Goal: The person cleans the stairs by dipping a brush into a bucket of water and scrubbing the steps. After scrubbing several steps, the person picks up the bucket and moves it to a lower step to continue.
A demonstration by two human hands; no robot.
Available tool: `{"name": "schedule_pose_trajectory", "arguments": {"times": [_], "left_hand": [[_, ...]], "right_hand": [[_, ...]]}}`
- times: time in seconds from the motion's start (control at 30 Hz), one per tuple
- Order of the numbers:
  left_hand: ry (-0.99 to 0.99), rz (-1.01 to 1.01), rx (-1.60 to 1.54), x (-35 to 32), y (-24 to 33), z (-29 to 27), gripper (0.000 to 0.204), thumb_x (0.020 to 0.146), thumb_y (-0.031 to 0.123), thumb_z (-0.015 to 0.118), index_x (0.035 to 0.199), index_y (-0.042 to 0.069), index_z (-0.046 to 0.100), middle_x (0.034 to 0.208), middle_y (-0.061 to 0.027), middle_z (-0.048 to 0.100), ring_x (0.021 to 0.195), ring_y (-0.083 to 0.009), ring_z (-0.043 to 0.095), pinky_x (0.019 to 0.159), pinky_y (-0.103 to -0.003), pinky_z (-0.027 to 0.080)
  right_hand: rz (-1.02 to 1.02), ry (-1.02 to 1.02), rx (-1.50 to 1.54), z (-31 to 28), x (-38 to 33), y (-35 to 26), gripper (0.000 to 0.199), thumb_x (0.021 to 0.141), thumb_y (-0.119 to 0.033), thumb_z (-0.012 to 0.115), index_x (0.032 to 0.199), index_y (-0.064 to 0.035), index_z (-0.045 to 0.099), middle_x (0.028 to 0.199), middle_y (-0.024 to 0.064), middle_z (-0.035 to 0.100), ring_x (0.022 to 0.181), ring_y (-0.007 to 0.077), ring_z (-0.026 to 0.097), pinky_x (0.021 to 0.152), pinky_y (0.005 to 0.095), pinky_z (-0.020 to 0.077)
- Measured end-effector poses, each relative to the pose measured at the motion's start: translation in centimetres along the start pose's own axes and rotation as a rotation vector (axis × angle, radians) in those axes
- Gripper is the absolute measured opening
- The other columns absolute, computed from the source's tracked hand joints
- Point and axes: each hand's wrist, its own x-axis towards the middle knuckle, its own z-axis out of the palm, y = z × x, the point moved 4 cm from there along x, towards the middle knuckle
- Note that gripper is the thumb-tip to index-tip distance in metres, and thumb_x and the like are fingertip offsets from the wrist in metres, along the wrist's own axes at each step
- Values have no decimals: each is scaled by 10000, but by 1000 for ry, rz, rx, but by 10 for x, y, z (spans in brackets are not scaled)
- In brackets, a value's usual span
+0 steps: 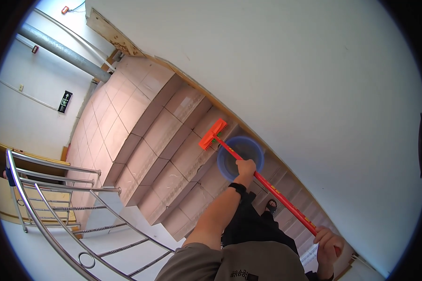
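A long-handled floor brush (pixel 286 205) with a red handle and an orange bristled head (pixel 213 134) slants across the stairs. My left hand (pixel 246 169) is closed round the handle's middle, a dark band on its wrist. Lower right, my right hand (pixel 329 244) grips the handle near its end. Below the shaft, a round blue basin (pixel 241 143) rests on a step beside the wall and looks to hold some liquid. The brush head is over the step just beyond the basin's rim; whether the bristles touch the tile I cannot tell.
Pinkish tiled stairs (pixel 166 140) rise to a tiled landing (pixel 122 100) at the upper left. A metal railing (pixel 84 206) bounds the left side, a white wall (pixel 314 93) the right. My sandalled foot (pixel 271 205) stands on a lower step.
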Motion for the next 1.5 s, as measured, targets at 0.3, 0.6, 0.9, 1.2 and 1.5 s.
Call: {"name": "schedule_pose_trajectory", "arguments": {"times": [0.3,0.6,0.9,1.2,1.5], "left_hand": [[-99,-14,-91,67,27,-7,112,891,57,528,781,47,544,628,-129,571,514,-285,580,448,-394,431],[-153,-52,-78,42,-75,-15,514,854,63,565,1290,-102,348,1130,-286,594,993,-385,675,778,-465,577],[-166,-79,-161,18,-92,-54,333,888,59,542,1165,-31,379,901,-186,553,755,-307,608,604,-421,496],[-193,-32,-57,66,-16,-16,546,852,71,577,1309,-106,337,1099,-267,589,926,-370,678,689,-447,578],[72,23,28,112,50,-71,467,878,75,541,1295,-48,369,1028,-235,595,890,-357,652,739,-455,555]], "right_hand": [[-59,-144,-24,47,27,45,336,973,-105,520,640,-91,473,628,57,554,694,222,582,967,480,472],[-33,26,103,-12,-26,-2,324,947,-93,544,626,-75,497,605,72,577,645,220,610,895,450,521],[-21,-12,44,2,-37,-27,333,955,-113,570,632,-80,499,593,68,582,607,209,609,854,428,532],[-40,-20,70,38,4,14,361,957,-134,552,626,-94,415,606,57,509,649,220,540,912,459,466],[-61,-119,125,75,39,47,339,967,-141,541,646,-88,443,625,61,515,671,229,553,934,477,462]]}}
